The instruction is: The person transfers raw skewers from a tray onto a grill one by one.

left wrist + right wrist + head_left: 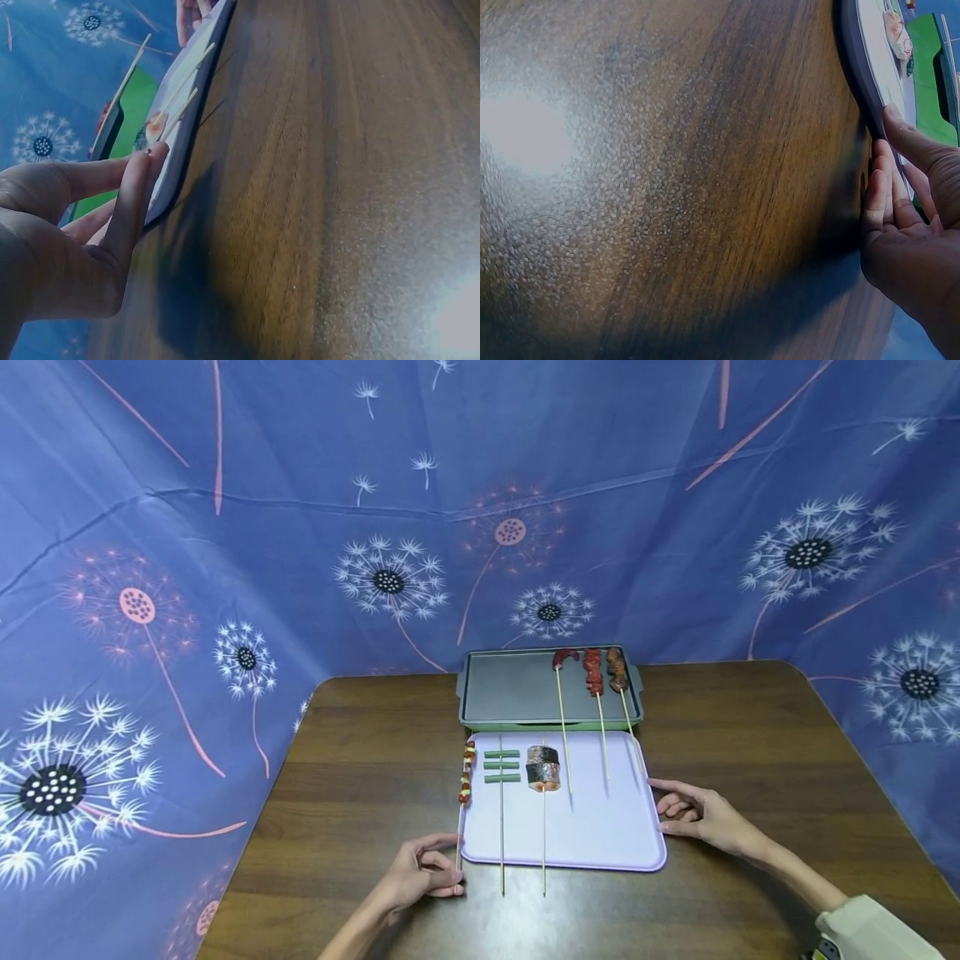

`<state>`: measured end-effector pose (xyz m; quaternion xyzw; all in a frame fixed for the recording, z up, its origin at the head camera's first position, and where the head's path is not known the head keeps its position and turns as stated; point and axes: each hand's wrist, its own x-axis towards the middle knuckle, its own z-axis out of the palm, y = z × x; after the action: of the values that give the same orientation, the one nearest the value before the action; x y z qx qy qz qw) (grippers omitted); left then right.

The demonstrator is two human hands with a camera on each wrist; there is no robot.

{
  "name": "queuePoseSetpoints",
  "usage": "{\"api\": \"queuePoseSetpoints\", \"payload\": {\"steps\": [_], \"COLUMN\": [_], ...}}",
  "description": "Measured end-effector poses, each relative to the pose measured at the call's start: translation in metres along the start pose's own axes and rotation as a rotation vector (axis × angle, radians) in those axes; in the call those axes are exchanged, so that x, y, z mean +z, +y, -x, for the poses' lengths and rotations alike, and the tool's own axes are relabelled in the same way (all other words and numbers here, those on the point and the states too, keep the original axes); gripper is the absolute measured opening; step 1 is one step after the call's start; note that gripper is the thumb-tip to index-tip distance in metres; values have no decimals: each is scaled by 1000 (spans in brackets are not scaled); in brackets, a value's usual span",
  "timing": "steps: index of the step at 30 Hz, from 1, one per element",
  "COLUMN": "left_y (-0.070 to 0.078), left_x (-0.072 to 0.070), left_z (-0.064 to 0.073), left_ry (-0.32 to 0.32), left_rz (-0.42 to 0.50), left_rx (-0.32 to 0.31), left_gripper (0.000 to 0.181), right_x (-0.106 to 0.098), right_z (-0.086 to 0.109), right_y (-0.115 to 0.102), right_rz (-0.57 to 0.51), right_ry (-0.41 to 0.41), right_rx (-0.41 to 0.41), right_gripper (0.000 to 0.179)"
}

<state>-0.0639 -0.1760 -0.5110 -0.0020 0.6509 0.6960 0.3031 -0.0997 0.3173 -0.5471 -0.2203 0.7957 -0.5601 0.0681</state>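
Observation:
My left hand pinches the lower end of a thin wooden skewer threaded with small red and yellow pieces. This skewer lies along the left edge of a lilac tray. At the tray's right edge, my right hand holds the rim, thumb on top and fingers curled at the side in the right wrist view. On the tray lie a skewer with green bean-like pieces and one with fish chunks, their sticks jutting over the near edge.
Behind the tray stands a grey griddle pan with a green side. Across its right part lie a dark red curled skewer, a red meat skewer and a brown meat skewer, their sticks reaching over the tray. A blue dandelion cloth hangs behind the wooden table.

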Motion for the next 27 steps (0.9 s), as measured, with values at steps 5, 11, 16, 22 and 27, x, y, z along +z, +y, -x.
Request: {"api": "queuePoseSetpoints", "payload": {"steps": [5,11,16,22,27], "left_y": [5,16,27,36,42], "left_x": [-5,-12,-18,-27,-28], "left_z": [8,9,7,9,7], "left_ry": [8,59,111,152,182], "left_rz": [16,21,-6,-54,-57], "left_rx": [6,13,24,35,26], "left_gripper": [68,69,68,69,70], "right_x": [1,-1,-1,3,3], "right_z": [2,5,6,2,0], "right_y": [1,-3,-6,-4,-3], "right_rz": [-2,28,37,38,30], "right_ry": [3,28,35,36,32], "right_rx": [4,2,-1,-2,-5], "right_gripper": [61,60,59,59,59]}}
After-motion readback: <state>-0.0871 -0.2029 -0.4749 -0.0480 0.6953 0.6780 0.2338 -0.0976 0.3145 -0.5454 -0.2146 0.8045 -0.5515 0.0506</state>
